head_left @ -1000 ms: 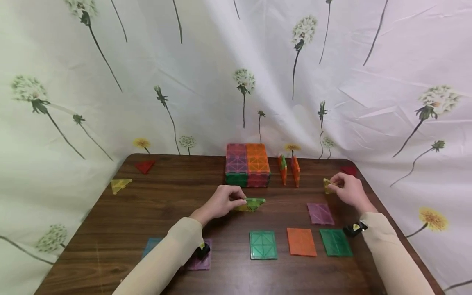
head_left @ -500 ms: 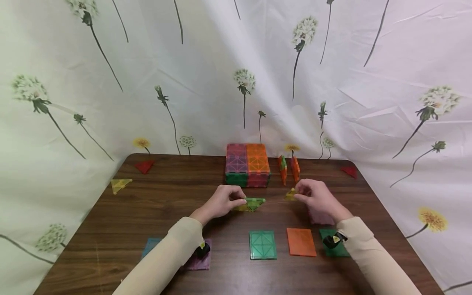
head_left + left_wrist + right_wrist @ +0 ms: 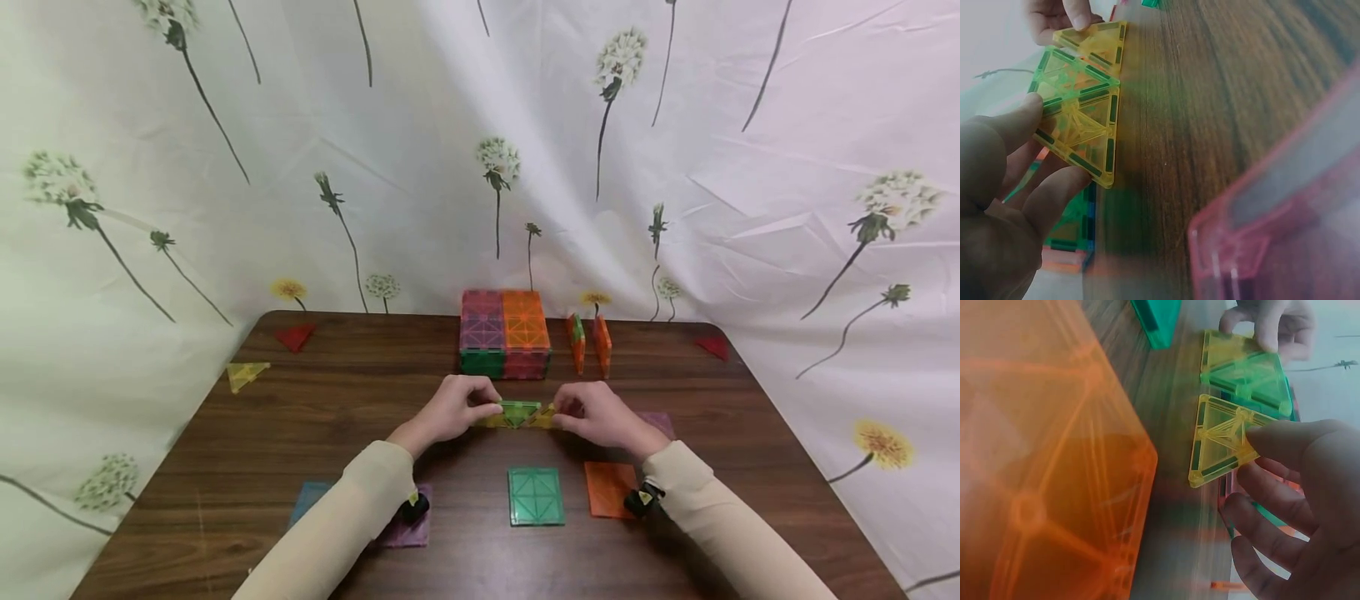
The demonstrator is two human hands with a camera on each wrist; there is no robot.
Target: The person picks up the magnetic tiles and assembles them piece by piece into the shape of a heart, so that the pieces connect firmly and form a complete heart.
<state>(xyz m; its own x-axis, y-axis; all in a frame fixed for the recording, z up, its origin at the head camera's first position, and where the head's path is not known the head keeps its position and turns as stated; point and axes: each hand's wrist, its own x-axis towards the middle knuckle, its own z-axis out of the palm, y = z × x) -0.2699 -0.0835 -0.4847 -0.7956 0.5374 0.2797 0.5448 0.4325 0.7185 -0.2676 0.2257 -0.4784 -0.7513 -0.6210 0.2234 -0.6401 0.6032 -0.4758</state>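
Observation:
My left hand [image 3: 456, 406] pinches a translucent yellow triangular magnetic tile [image 3: 1082, 134], standing on edge low over the table. Along its slanted side sits a green triangular tile [image 3: 519, 411], point down. From the other side my right hand [image 3: 600, 414] pinches a second yellow triangular tile [image 3: 1222, 440] between thumb and fingers. Its slanted side lies close along the green tile's free side, with a narrow gap in the right wrist view. Together the three tiles form a row, yellow, green, yellow.
Behind the hands stands a box of coloured square tiles [image 3: 504, 333], with upright tiles [image 3: 603, 346] to its right. Flat on the table lie a green square [image 3: 536, 497], an orange square [image 3: 609, 490] and a purple one [image 3: 658, 423]. Red triangles [image 3: 296, 337] and a yellow triangle [image 3: 246, 375] lie farther out.
My right hand has carried its yellow triangular tile from the table's right side leftward to the green triangular tile. The left hand has stayed in place, holding its yellow tile.

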